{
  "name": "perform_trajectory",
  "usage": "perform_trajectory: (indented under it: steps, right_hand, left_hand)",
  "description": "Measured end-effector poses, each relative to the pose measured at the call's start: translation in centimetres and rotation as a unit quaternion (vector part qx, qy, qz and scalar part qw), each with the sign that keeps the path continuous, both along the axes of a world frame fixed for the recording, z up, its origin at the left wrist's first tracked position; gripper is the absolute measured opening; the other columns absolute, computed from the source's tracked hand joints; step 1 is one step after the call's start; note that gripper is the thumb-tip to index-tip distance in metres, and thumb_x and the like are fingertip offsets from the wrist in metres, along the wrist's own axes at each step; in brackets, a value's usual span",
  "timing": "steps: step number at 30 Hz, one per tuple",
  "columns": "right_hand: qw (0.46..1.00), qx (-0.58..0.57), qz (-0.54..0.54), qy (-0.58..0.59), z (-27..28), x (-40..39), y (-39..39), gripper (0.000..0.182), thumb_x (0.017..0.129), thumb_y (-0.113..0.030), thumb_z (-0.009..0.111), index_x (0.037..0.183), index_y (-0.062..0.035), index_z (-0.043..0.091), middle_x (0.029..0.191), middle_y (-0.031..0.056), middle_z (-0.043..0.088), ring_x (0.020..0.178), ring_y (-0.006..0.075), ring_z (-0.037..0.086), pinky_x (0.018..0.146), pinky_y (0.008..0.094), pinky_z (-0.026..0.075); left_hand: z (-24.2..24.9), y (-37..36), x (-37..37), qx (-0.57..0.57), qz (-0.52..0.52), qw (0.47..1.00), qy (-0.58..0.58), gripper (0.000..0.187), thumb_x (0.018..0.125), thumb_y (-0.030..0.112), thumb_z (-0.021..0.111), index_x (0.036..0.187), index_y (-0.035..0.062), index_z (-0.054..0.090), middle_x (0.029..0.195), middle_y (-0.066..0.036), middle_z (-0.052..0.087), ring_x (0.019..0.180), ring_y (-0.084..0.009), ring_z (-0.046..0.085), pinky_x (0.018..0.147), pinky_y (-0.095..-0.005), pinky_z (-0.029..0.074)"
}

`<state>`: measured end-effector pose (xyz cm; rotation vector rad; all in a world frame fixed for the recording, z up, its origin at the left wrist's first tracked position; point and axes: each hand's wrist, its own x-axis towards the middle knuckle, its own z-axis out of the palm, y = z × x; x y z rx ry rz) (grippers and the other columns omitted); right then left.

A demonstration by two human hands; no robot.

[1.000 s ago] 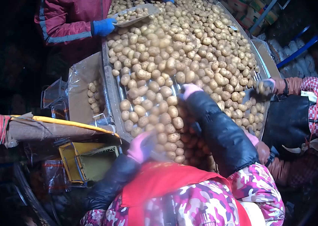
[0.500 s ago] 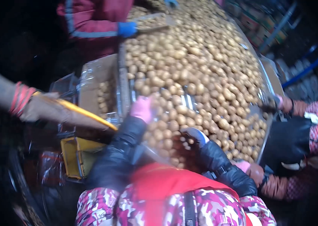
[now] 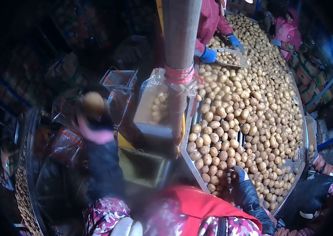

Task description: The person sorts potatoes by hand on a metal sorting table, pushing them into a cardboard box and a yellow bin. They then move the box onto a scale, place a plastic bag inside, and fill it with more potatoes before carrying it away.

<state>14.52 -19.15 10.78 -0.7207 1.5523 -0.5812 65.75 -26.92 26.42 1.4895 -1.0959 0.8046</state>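
My left hand (image 3: 95,131), in a pink glove with a dark palm, is stretched out to the left, away from the table. A potato (image 3: 93,103) is held at its fingers, both blurred by motion. My right hand (image 3: 235,176), in a dark glove with a white and blue back, rests at the near edge of the potato heap (image 3: 253,129). Its fingers are shaded, and whether they hold anything is hidden.
An upright pole (image 3: 182,43) with red ties stands beside the sorting table's metal edge (image 3: 190,165). A lined box (image 3: 152,126) holds potatoes. A yellow crate (image 3: 140,167) sits below. Co-workers (image 3: 209,23) (image 3: 288,31) stand beyond; potatoes lie on a conveyor (image 3: 24,192).
My left hand has moved from the potato heap far out to the left and now holds a potato. The view has turned left. My right hand stays at the heap's near edge.
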Motion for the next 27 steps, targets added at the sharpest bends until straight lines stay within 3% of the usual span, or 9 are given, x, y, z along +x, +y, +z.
perform_trajectory:
  steps: [4, 7, 9, 11, 15, 17, 20, 22, 27]
  right_hand:
    - [0.974, -0.18, 0.051, 0.127, 0.7, 1.7, 1.6, 0.024, 0.097, -0.025, 0.061, 0.108, -0.0086, 0.073, 0.086, 0.0044, 0.067, 0.076, 0.0201, 0.066, 0.066, 0.0357, 0.056]
    - [0.953, -0.218, 0.144, 0.154, -6.2, -2.0, 0.3, 0.022, 0.097, -0.017, 0.061, 0.111, -0.0077, 0.073, 0.087, 0.0056, 0.068, 0.078, 0.0206, 0.067, 0.067, 0.0367, 0.058]
    - [0.992, -0.098, 0.077, 0.023, -9.6, -3.0, -1.1, 0.026, 0.098, -0.027, 0.06, 0.115, -0.01, 0.071, 0.091, 0.0047, 0.066, 0.076, 0.019, 0.066, 0.064, 0.0368, 0.058]
    - [0.999, -0.027, 0.009, -0.036, -7.1, -0.3, -1.5, 0.031, 0.101, -0.035, 0.06, 0.119, -0.012, 0.069, 0.095, 0.0028, 0.064, 0.074, 0.0176, 0.064, 0.061, 0.0372, 0.057]
    - [0.928, -0.234, 0.268, 0.109, -8.4, 2.5, -3.3, 0.032, 0.103, -0.027, 0.062, 0.125, -0.0047, 0.067, 0.101, 0.0054, 0.066, 0.085, 0.0182, 0.066, 0.071, 0.0342, 0.059]
    - [0.991, -0.051, 0.095, -0.075, -2.3, 9.0, -3.4, 0.033, 0.104, -0.023, 0.064, 0.127, 0.0002, 0.065, 0.112, 0.0077, 0.069, 0.099, 0.0182, 0.068, 0.08, 0.0322, 0.059]
    - [0.907, -0.285, 0.308, 0.03, 1.6, 13.3, -1.7, 0.037, 0.101, -0.017, 0.067, 0.133, 0.0017, 0.062, 0.119, 0.0112, 0.069, 0.11, 0.0204, 0.067, 0.092, 0.0325, 0.055]
    - [0.871, -0.359, 0.325, 0.083, 3.3, 13.8, -1.4, 0.042, 0.098, -0.014, 0.069, 0.136, 0.0001, 0.06, 0.119, 0.0156, 0.068, 0.112, 0.0263, 0.068, 0.097, 0.0338, 0.054]
    - [0.799, -0.394, 0.359, 0.277, 1.6, 10.5, -0.3, 0.05, 0.095, -0.025, 0.067, 0.14, -0.0057, 0.057, 0.133, 0.0208, 0.062, 0.125, 0.0403, 0.06, 0.106, 0.0468, 0.049]
  left_hand:
    - [-2.7, -10.9, 8.6, 0.2, 0.079, 0.973, 0.088, 0.074, 0.097, 0.032, 0.073, 0.162, 0.0262, 0.037, 0.155, -0.031, 0.041, 0.139, -0.0472, 0.049, 0.118, -0.0502, 0.039]
    - [-9.1, -11.6, 10.7, 0.405, -0.032, 0.879, 0.25, 0.061, 0.097, 0.033, 0.072, 0.151, 0.0144, 0.051, 0.141, -0.025, 0.06, 0.127, -0.0397, 0.062, 0.111, -0.0457, 0.048]
    - [-21.1, -12.1, 11.5, 0.094, -0.379, 0.564, 0.727, 0.039, 0.093, 0.028, 0.077, 0.123, 0.0045, 0.07, 0.111, -0.013, 0.075, 0.1, -0.0264, 0.071, 0.093, -0.0399, 0.057]
    - [-24.9, -4.6, 4.9, 0.339, -0.354, 0.841, 0.228, 0.022, 0.096, 0.02, 0.071, 0.11, 0.0039, 0.073, 0.098, -0.008, 0.072, 0.09, -0.0227, 0.071, 0.085, -0.0355, 0.057]
    - [-22.4, 5.8, -7.9, 0.479, -0.493, 0.268, 0.675, 0.05, 0.109, 0.04, 0.047, 0.138, 0.0027, 0.061, 0.121, -0.014, 0.072, 0.101, -0.0259, 0.072, 0.091, -0.0392, 0.058]
    - [-19.2, 8.6, -13.2, 0.476, -0.467, 0.243, 0.705, 0.052, 0.11, 0.045, 0.043, 0.143, 0.0066, 0.057, 0.129, -0.014, 0.068, 0.109, -0.0253, 0.07, 0.096, -0.0419, 0.058]
    - [-14.9, 9.4, -16.9, 0.362, -0.474, 0.11, 0.795, 0.049, 0.11, 0.047, 0.045, 0.143, 0.0126, 0.057, 0.123, -0.009, 0.069, 0.107, -0.0222, 0.07, 0.098, -0.0383, 0.058]
    - [-19.7, 10.6, -15.5, 0.432, -0.512, 0.328, 0.666, 0.04, 0.109, 0.041, 0.051, 0.133, 0.0117, 0.064, 0.109, -0.005, 0.067, 0.083, -0.0129, 0.064, 0.073, -0.0282, 0.055]
    - [-21.3, 11.6, -10.0, 0.355, -0.42, 0.282, 0.786, 0.036, 0.101, 0.024, 0.064, 0.132, 0.0045, 0.064, 0.113, -0.009, 0.067, 0.077, -0.0102, 0.058, 0.067, -0.0202, 0.049]
